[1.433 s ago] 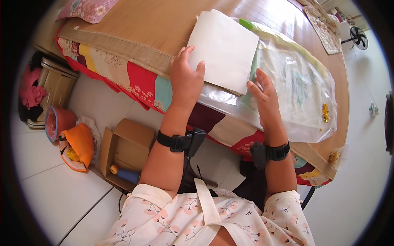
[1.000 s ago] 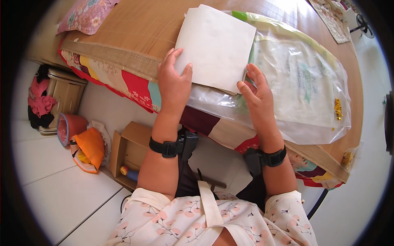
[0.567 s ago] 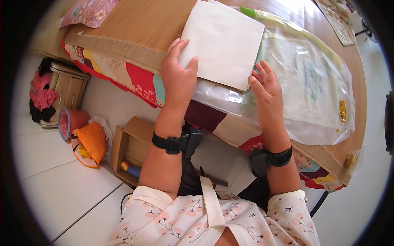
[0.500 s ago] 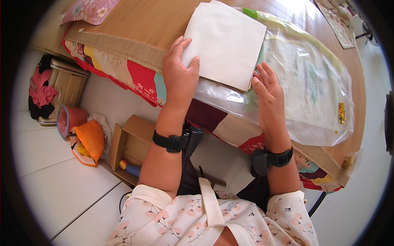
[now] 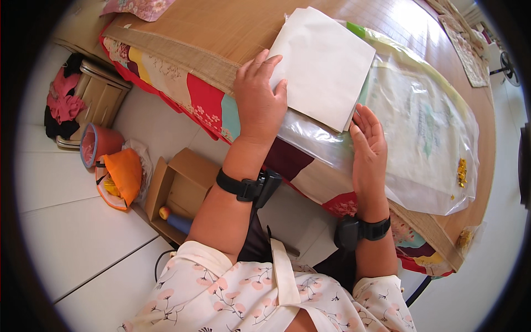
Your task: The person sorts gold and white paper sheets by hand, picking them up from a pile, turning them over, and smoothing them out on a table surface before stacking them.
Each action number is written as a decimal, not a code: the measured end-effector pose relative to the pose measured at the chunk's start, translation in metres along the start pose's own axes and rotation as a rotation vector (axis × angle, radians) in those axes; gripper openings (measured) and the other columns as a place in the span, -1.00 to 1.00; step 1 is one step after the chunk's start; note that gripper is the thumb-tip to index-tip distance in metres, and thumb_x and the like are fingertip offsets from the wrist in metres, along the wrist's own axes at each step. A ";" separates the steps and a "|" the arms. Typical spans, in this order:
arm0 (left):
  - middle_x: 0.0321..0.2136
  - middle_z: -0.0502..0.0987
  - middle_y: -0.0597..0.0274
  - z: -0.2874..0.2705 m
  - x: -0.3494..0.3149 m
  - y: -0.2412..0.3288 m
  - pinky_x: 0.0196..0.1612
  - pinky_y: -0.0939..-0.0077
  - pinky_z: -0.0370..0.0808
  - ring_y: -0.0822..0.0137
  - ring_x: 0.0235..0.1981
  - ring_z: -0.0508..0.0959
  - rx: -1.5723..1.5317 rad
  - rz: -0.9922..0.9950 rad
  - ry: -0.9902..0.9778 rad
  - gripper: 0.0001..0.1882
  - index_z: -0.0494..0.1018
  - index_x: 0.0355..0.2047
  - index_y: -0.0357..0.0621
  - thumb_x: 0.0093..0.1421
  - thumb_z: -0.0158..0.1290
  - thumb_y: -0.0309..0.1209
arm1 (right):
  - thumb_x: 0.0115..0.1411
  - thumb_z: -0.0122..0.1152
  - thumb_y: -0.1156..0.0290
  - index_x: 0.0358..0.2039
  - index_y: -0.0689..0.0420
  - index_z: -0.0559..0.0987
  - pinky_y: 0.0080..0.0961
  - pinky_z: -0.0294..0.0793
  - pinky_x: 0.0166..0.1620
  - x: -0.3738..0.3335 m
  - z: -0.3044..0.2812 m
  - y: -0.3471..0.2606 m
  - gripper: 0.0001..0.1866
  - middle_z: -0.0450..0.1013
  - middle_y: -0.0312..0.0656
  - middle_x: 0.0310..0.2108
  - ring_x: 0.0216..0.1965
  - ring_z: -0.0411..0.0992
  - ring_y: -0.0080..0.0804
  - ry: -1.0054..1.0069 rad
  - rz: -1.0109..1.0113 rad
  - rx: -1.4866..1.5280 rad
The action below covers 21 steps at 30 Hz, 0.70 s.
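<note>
Head view: a stack of square white paper sheets (image 5: 323, 72) lies at upper centre of the frame, partly over a clear plastic bag (image 5: 428, 124). The left hand (image 5: 261, 99), thumb and fingers parted, rests along its left edge, unclosed. The right hand (image 5: 369, 145), half-open, stands at the lower-right corner; contact cannot be determined.

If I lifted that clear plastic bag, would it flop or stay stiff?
The bag would probably flop: its thin plastic looks wrinkled. It may be slippery, given the shine. The white paper lying over its left part might slide if the bag were tugged.
</note>
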<state>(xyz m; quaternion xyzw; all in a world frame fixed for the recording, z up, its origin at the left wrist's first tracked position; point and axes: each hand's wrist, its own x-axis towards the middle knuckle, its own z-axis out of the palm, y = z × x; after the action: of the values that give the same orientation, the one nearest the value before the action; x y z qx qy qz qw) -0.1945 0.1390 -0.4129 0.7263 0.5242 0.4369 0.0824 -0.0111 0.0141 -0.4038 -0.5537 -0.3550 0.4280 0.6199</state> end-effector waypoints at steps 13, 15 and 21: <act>0.19 0.51 0.19 -0.001 -0.003 0.005 0.26 0.19 0.36 0.05 0.17 0.43 0.084 0.071 0.021 -0.53 0.56 0.03 -0.08 0.07 0.27 -0.55 | 0.38 0.07 0.54 0.35 0.38 0.20 -0.41 0.30 0.31 -0.003 -0.003 0.009 -0.43 0.25 0.04 0.30 0.31 0.30 -0.26 -0.061 -0.052 -0.026; 0.18 0.51 0.20 0.000 -0.004 0.006 0.26 0.19 0.36 0.07 0.17 0.43 0.098 0.089 0.029 -0.53 0.56 0.03 -0.07 0.06 0.27 -0.56 | 0.38 0.07 0.55 0.35 0.38 0.22 -0.41 0.30 0.31 -0.003 -0.004 0.010 -0.44 0.26 0.02 0.29 0.30 0.30 -0.26 -0.060 -0.060 -0.019; 0.16 0.52 0.22 -0.001 -0.005 0.010 0.24 0.21 0.36 0.11 0.15 0.44 0.156 0.115 0.059 -0.53 0.57 0.01 -0.06 0.05 0.28 -0.58 | 0.38 0.07 0.55 0.34 0.38 0.23 -0.39 0.31 0.32 -0.004 -0.004 0.011 -0.45 0.27 0.00 0.30 0.30 0.31 -0.27 -0.061 -0.068 -0.029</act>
<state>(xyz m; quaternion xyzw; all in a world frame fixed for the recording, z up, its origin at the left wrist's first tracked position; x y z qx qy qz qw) -0.1890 0.1301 -0.4093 0.7461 0.5163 0.4202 -0.0150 -0.0103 0.0089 -0.4154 -0.5368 -0.3985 0.4182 0.6149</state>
